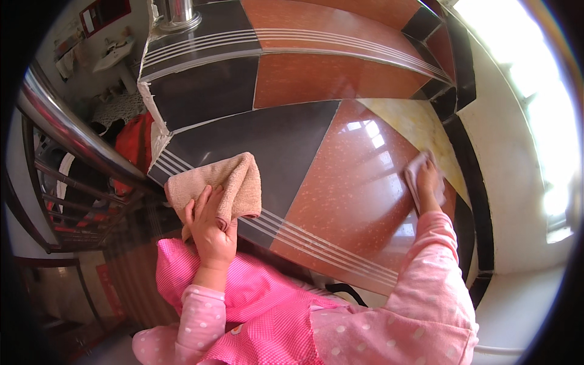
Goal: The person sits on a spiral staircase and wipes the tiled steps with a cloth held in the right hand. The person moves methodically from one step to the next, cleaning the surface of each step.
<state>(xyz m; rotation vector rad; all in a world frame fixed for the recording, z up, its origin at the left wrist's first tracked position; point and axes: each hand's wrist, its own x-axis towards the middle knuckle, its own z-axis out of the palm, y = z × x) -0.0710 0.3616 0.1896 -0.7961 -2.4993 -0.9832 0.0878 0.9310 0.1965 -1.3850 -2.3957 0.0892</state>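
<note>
My left hand (pixel 212 228) grips a folded beige towel (pixel 205 178) with a darker edge, over the left front of a tiled stair landing. The thumb is tucked by the fold and the fingers spread on the cloth. At the far right of the same tread, my right hand (pixel 428 180) presses a greyish-pink cloth (pixel 413 171) onto the tile, slightly blurred. Under it the polished red-brown tile (pixel 337 196) meets a yellow marbled tile (pixel 406 118). A dark grey tile (pixel 255 141) covers the left part of the tread.
Another step (pixel 337 75) rises ahead, its edge striped. A steel handrail (pixel 77 123) slants along the left, with a steel post base (pixel 180 18) above. Dark skirting tiles (pixel 470 182) and a white wall (pixel 506 182) bound the right, below a bright window (pixel 534 91).
</note>
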